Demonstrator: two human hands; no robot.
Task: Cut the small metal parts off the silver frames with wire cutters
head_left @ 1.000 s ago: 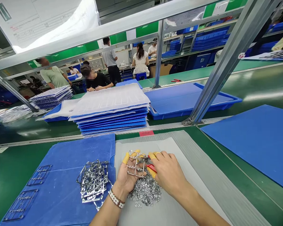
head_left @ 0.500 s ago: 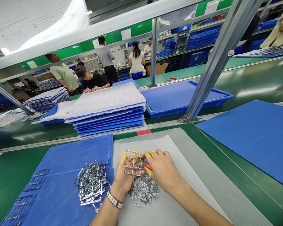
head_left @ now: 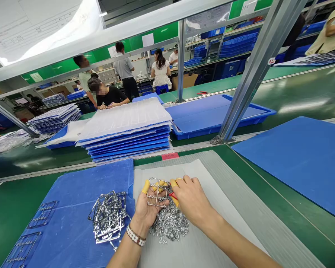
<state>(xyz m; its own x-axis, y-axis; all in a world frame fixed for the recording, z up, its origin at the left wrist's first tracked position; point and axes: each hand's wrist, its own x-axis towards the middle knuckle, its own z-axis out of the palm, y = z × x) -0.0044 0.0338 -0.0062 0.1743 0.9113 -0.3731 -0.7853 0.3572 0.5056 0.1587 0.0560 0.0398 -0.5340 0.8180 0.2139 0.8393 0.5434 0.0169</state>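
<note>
My left hand [head_left: 148,205], with yellow finger cots, holds a small silver metal frame [head_left: 157,195] with rows of small parts across it. My right hand [head_left: 192,200], also wearing yellow finger cots, is closed around red-handled nippers [head_left: 172,194]. The nippers' dark jaws meet the right side of the frame; the exact contact is too small to tell. Beneath both hands lies a heap of small shiny metal pieces [head_left: 171,225] on a white sheet [head_left: 209,227]. To the left, a tangled pile of similar metal frames [head_left: 108,217] rests on a blue board [head_left: 72,212].
More frames [head_left: 22,247] lie at the blue board's left edge. Beyond the bench stand a stack of blue and white sheets [head_left: 128,130] and a blue tray [head_left: 214,115]. A metal post [head_left: 257,70] rises at the right, near another blue board [head_left: 301,160]. Co-workers are in the background.
My hands stay almost in place, with the nippers still at the frame's right side. In the background, a person in a pale green shirt has moved right, behind the seated co-worker.
</note>
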